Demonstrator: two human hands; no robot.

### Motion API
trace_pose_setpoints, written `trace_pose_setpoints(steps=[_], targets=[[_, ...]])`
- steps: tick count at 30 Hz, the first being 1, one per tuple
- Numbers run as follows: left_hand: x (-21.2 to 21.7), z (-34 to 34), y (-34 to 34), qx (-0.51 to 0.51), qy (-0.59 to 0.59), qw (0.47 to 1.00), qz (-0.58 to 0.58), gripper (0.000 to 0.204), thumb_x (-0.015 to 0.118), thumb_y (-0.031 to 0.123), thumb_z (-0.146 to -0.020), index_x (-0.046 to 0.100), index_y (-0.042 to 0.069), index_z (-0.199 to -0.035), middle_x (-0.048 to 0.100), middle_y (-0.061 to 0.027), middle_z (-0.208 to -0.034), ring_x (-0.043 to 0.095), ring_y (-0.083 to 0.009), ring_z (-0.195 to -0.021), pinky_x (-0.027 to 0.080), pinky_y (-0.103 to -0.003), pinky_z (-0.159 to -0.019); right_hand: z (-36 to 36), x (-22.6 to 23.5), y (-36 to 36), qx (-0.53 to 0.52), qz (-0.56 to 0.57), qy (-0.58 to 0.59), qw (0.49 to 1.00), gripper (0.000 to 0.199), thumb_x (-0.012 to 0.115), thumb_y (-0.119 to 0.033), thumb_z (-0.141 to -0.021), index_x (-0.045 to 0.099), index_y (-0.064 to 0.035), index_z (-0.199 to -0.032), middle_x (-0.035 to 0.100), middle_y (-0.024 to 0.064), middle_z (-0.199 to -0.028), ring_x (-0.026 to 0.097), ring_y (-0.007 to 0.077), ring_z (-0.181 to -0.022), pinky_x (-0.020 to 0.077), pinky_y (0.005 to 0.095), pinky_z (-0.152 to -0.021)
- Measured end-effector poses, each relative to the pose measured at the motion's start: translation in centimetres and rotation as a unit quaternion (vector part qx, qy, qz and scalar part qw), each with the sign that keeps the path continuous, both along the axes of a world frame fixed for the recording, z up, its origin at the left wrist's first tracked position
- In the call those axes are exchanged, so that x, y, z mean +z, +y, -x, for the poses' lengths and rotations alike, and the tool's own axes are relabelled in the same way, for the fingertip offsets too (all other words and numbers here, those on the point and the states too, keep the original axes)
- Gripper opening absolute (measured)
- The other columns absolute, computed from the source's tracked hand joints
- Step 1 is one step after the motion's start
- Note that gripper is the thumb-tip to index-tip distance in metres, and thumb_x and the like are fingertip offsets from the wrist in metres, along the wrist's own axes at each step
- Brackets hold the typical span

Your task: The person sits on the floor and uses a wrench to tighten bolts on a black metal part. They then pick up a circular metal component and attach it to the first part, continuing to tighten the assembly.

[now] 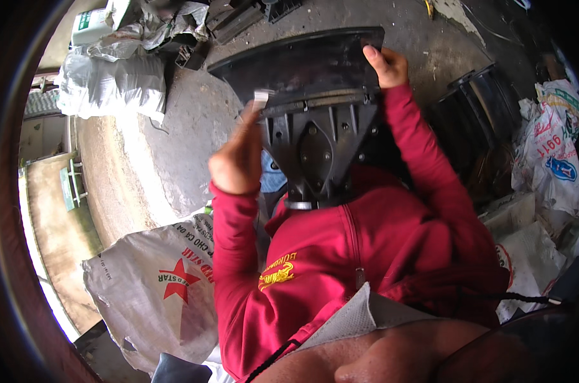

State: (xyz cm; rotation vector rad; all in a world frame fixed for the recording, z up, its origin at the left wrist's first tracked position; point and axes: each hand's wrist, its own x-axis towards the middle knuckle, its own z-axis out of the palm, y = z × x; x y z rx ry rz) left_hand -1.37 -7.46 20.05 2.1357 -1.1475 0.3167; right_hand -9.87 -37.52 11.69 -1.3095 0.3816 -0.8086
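Observation:
A large black plastic part lies across my lap, its long curved panel pointing away from me. Its near section is a ribbed, tapering bracket with several screw holes, and the narrow end rests against my red jacket. My right hand grips the panel's right end, thumb on top. My left hand is closed at the left side of the bracket, smeared a little by motion. From its fingertips sticks a small pale flat piece, near the seam between panel and bracket. What kind of piece it is, I cannot make out.
A white printed sack stands at my left. More white plastic bags and dark scrap parts lie at the far left. On the right are other black plastic parts and a printed bag. The floor is grey concrete.

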Motion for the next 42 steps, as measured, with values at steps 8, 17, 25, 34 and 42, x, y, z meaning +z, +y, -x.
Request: trace_pose_setpoints(steps=[8,17,25,34,42], targets=[[-8.7,-6.6,-0.2,0.087,0.477,0.801,0.351,0.026,0.048,0.021,-0.103,0.059,0.006,-0.121,0.067,-0.0077,-0.095,0.041,-0.0049,-0.042,0.034,-0.023,-0.038,-4.9,-0.1,-3.6,0.043,0.155,-0.229,0.96,0.027,0.087,-0.023,-0.077,0.069,-0.0031,-0.08,0.055,-0.0064,-0.07,0.045,0.0044,-0.061,0.0339,0.0238,-0.053],[-12.5,-3.4,0.4,0.045,0.417,0.833,0.361,0.02,0.047,0.021,-0.104,0.054,0.005,-0.112,0.069,-0.0171,-0.097,0.041,-0.0063,-0.042,0.038,-0.022,-0.042,-1.7,-4.1,-4.5,0.137,0.12,-0.131,0.975,0.032,0.087,-0.018,-0.076,0.068,-0.0013,-0.094,0.063,0.0051,-0.085,0.063,0.012,-0.085,0.0502,0.0252,-0.077],[-9.8,-2.0,-3.4,-0.028,0.267,0.942,0.2,0.017,0.056,-0.003,-0.096,0.064,-0.003,-0.111,0.068,-0.0089,-0.101,0.061,-0.01,-0.084,0.049,-0.024,-0.074,0.9,-2.4,-0.9,-0.131,0.21,-0.123,0.961,0.037,0.062,-0.037,-0.094,0.059,-0.0009,-0.084,0.055,0.0082,-0.079,0.049,0.0146,-0.072,0.0475,0.0334,-0.072],[-3.9,2.2,-5.9,-0.196,0.112,0.971,0.078,0.039,0.082,0.01,-0.073,0.073,0.009,-0.11,0.065,-0.0075,-0.093,0.068,-0.0207,-0.072,0.055,-0.03,-0.064,2.3,4.6,9.7,0.227,-0.57,0.019,0.789,0.044,0.055,-0.04,-0.099,0.061,0.0006,-0.116,0.064,0.0065,-0.096,0.064,0.0218,-0.101,0.0546,0.0368,-0.087],[-4.4,2.1,-5.9,-0.164,0.154,0.974,-0.019,0.039,0.074,-0.002,-0.07,0.072,0.008,-0.107,0.07,-0.0094,-0.099,0.071,-0.0253,-0.085,0.058,-0.033,-0.069,2.5,0.3,10.4,0.29,-0.462,-0.022,0.838,0.046,0.039,-0.036,-0.105,0.052,-0.0012,-0.133,0.06,0.0164,-0.13,0.053,0.0288,-0.129,0.0389,0.0442,-0.111]])
